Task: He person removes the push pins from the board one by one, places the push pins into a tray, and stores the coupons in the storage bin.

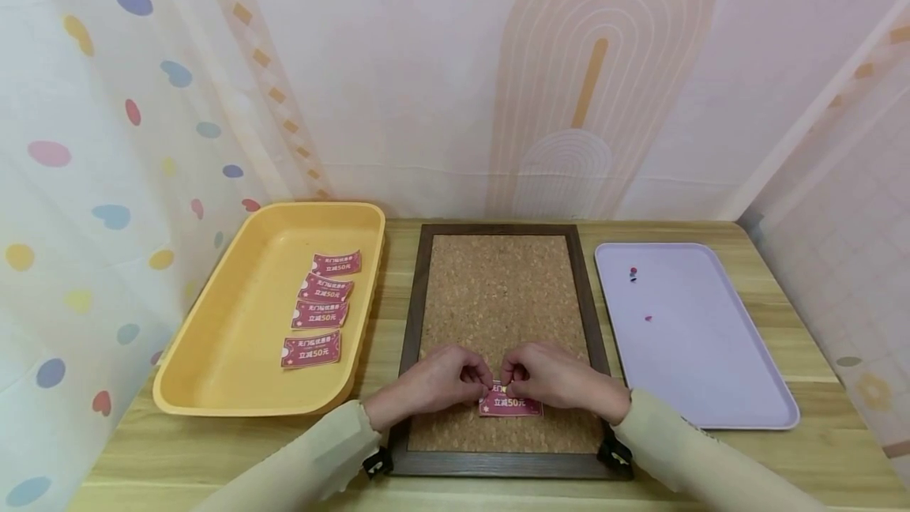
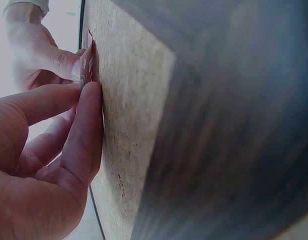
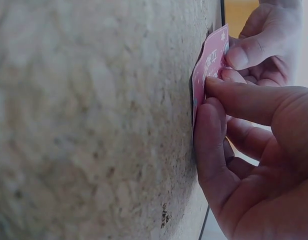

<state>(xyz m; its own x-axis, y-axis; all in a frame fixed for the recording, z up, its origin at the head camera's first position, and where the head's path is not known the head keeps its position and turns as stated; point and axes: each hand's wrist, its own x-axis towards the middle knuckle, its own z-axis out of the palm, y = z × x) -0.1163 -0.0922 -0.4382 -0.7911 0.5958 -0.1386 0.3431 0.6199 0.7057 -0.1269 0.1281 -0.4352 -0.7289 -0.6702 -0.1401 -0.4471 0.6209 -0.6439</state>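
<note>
A dark-red paper coupon (image 1: 510,405) lies on the lower part of a framed cork board (image 1: 505,291). My left hand (image 1: 451,378) pinches the coupon's upper left edge between thumb and forefinger; the left wrist view shows the coupon (image 2: 87,65) edge-on, standing slightly off the cork. At its upper edge, my right hand (image 1: 550,378) has thumb and forefinger closed on a tiny thing, mostly hidden, that looks like a pushpin. In the right wrist view those fingertips (image 3: 212,85) touch the coupon's printed face, and the paper bends a little.
On the left stands a yellow tray (image 1: 213,338) with several like coupons (image 1: 311,351) along its right side. To the right, a lilac tray (image 1: 704,370) holds a few tiny coloured pieces (image 1: 633,270). Curtains hang behind the wooden table (image 1: 213,464).
</note>
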